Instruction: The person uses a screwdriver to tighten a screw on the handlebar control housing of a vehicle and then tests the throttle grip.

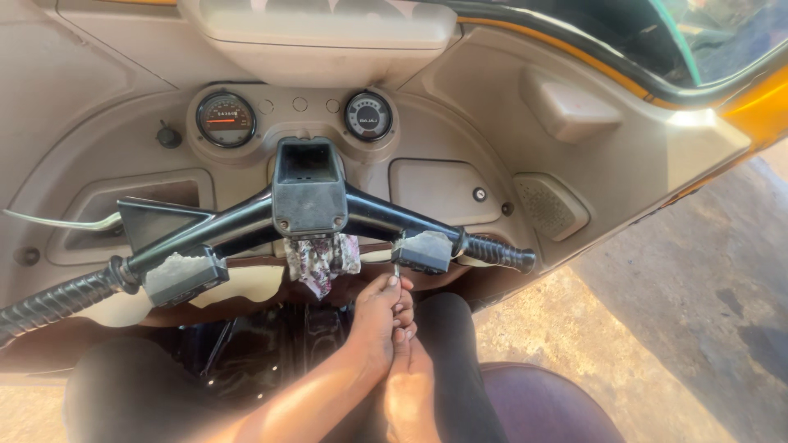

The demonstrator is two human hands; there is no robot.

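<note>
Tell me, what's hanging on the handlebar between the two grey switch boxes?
In the head view, a patterned rag hangs under the black centre block, between the left switch box and the right switch box.

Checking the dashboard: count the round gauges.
2. One gauge sits upper left of the handlebar centre, the other gauge upper right. None seems hidden.

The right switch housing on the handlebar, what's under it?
Under the right switch housing, the left hand and right hand hold a thin metal tool up against its underside. The tool's tip and any fastener there are hidden.
</note>
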